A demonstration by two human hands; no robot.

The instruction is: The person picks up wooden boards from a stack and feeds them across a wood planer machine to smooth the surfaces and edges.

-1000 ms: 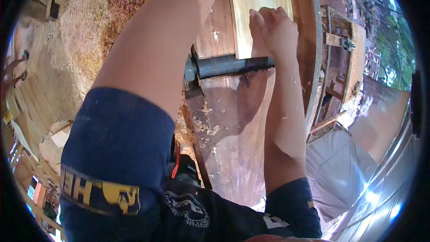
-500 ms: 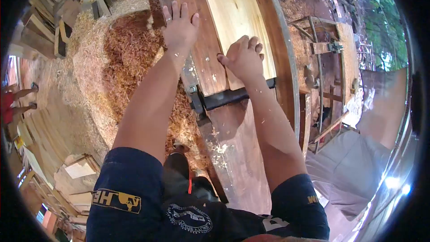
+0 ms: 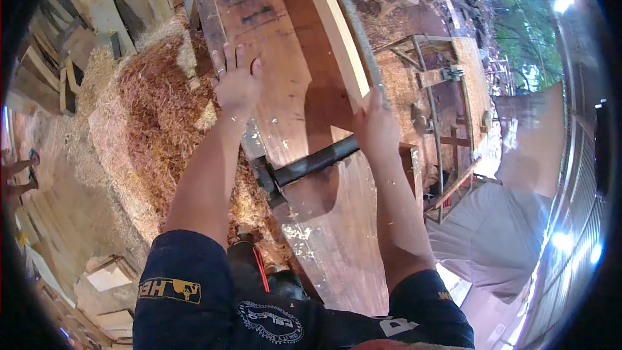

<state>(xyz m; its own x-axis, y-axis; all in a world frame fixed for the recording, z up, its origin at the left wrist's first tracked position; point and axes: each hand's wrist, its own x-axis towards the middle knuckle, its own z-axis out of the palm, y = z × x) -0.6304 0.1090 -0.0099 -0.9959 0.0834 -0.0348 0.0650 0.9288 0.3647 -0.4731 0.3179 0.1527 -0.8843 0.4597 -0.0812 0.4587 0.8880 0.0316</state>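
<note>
My left hand point(image 3: 236, 87) lies with fingers spread on the left edge of the reddish-brown wooden surface point(image 3: 269, 45), holding nothing. At the right side, my right hand point(image 3: 378, 126) is closed on the near end of a pale board point(image 3: 337, 26), which now stands on its narrow edge along the raised side rail point(image 3: 353, 13). Between my forearms a dark cylinder point(image 3: 317, 162) crosses a gap in the surface, with a dark metal bracket at its left end. Nearer to me a second brown wooden surface point(image 3: 343, 220) carries scattered shavings.
A big heap of wood shavings point(image 3: 155, 110) fills the floor at left. Boards point(image 3: 110, 23) lean at the upper left. A person's legs point(image 3: 23, 175) show at the far left. To the right are a wooden frame point(image 3: 463, 91) and a grey cover point(image 3: 492, 233).
The pale board has gone from lying flat to standing on edge at the right rail. My right hand has moved right and closed on it. My left hand has shifted slightly left and nearer.
</note>
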